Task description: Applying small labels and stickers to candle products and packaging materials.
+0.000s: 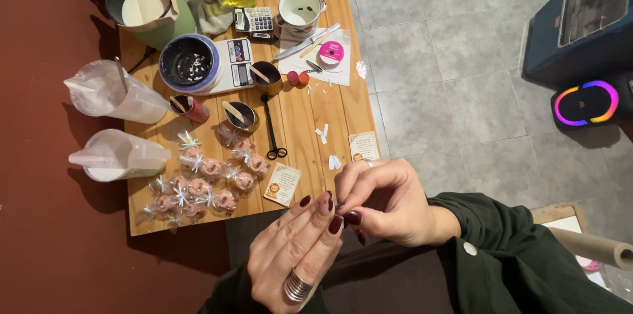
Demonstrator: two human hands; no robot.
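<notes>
My two hands meet in front of me, below the near edge of a wooden table [310, 123]. My left hand [297, 254], with dark red nails and a silver ring, lies flat with its fingers stretched and close together. My right hand [382, 202] comes from a dark green sleeve, curled, with its fingertips pinched against my left fingertips. Whatever sits between them is hidden. Nearest on the table are a small printed card [282, 184] and a heap of pink pieces wrapped in clear film with white bows [198, 182].
On the table stand two plastic jugs [115, 96], a scale with a dark bowl [191, 63], black scissors [271, 129], a pink ribbon spool [331, 55], a knife [306, 42], a mug [300, 7] and a pot of white liquid [142, 4]. On the tiled floor, right, a speaker glows [587, 103].
</notes>
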